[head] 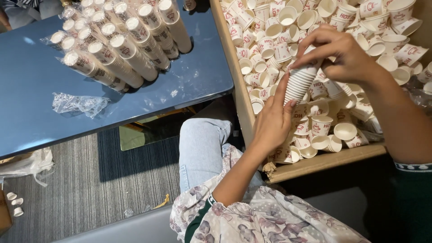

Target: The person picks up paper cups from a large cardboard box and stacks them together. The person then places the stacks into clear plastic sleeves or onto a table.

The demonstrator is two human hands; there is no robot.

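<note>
On the far left, sleeves of nested white paper cups wrapped in clear plastic (121, 42) lie piled on the glossy blue table (40, 117), with a crumpled scrap of clear plastic film (78, 104) just nearer. A few loose small white cups (14, 204) sit on the grey striped floor (90, 184) at the near left.

Moving right, our left hand (272, 121) is curled around the lower end of a nested stack of small white ribbed paper cups (299, 83), fingers closed on it from below. Our right hand (335, 56) pinches the stack's upper end, fingertips together on the top cup. The stack hangs tilted above the brown cardboard box (315, 163), which is heaped with loose white paper cups printed in red (270, 31).

We judge the stack very light and thin-walled: easily crushed at the rims and liable to buckle or slide apart in the middle. Supporting both ends with gentle pressure along its length looks safest.
</note>
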